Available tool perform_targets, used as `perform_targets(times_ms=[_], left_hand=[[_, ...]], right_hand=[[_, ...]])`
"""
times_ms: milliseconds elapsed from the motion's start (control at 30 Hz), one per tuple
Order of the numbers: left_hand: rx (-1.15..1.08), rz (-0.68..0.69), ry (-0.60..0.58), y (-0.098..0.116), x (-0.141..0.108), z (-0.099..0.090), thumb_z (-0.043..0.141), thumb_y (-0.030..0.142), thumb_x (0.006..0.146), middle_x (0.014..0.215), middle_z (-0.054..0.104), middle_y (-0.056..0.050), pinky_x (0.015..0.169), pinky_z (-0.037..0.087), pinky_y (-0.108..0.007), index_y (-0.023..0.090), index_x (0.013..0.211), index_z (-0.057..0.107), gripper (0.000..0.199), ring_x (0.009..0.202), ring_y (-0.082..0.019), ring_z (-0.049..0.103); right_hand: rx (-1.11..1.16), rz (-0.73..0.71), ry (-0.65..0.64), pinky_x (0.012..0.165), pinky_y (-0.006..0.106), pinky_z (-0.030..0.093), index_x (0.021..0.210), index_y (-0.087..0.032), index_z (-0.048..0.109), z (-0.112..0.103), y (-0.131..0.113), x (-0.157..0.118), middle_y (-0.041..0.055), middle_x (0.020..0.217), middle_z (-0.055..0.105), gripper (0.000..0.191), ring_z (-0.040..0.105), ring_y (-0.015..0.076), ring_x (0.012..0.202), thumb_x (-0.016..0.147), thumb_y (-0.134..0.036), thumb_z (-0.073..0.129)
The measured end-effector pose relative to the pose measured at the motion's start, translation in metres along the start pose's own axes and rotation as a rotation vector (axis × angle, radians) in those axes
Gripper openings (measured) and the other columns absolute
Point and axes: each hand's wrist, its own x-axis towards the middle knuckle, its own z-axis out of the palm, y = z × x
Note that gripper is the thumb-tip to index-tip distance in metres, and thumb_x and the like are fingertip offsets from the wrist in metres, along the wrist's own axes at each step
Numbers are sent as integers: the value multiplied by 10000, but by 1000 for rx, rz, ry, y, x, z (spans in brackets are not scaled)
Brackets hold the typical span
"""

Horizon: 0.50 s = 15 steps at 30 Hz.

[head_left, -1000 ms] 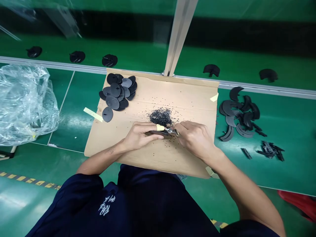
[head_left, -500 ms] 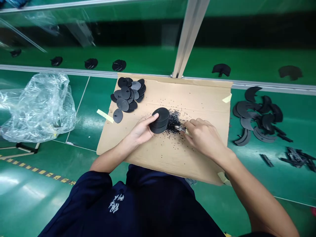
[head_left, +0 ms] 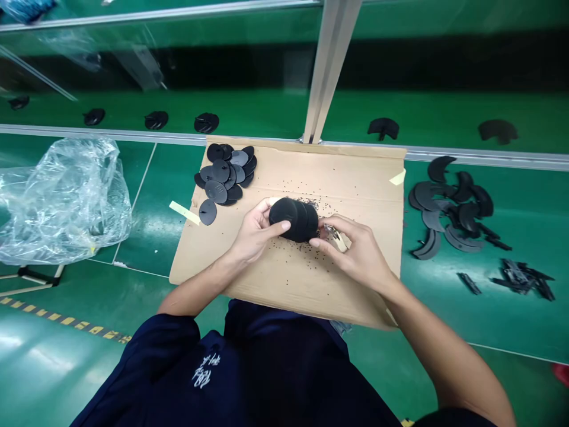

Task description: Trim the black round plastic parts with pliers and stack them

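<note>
My left hand (head_left: 254, 236) is closed around a fanned stack of black oval discs (head_left: 288, 216), thumb on the front one. My right hand (head_left: 362, 248) grips small nippers (head_left: 336, 238) with metal jaws and pale handles. Its fingertips are at the right edge of the stack; whether they touch it I cannot tell. Tiny black bits (head_left: 320, 204) lie scattered on the cardboard sheet (head_left: 355, 178) around and beneath the stack, which hides part of them. Up and to the left on the cardboard is a pile of similar black discs (head_left: 220, 172).
Curved black pieces (head_left: 466, 213) and narrow black parts (head_left: 522, 279) lie on the green surface at right. A clear plastic bag (head_left: 75, 201) is at left. Behind the cardboard runs a metal rail (head_left: 262, 142) with an upright post (head_left: 331, 65). Tape (head_left: 184, 212) holds the cardboard.
The discs in my left hand have turned and fanned out to the right, over the black bits. My right hand has turned, its fingers and the nippers now beside the stack. The view has shifted slightly.
</note>
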Motion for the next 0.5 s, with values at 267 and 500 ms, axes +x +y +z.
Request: perform_targets(times_ms=[267, 500], left_hand=[[601, 507, -246, 14, -5, -1, 731, 199, 888, 1096, 767, -79, 927, 565, -320, 215, 1061, 770, 178, 1048, -175, 708], [659, 498, -152, 19, -9, 2, 748, 220, 865, 943, 796, -55, 841, 557, -332, 233, 1058, 787, 197, 891, -185, 712]], right_hand=[[-522, -537, 143, 787, 343, 460, 982, -211, 686, 0, -15, -9, 42, 848, 703, 287, 584, 180, 847, 940, -26, 471], [-381, -470, 76, 767, 360, 497, 1067, -199, 683, -12, -14, -15, 66, 891, 717, 250, 621, 198, 880, 938, -82, 503]])
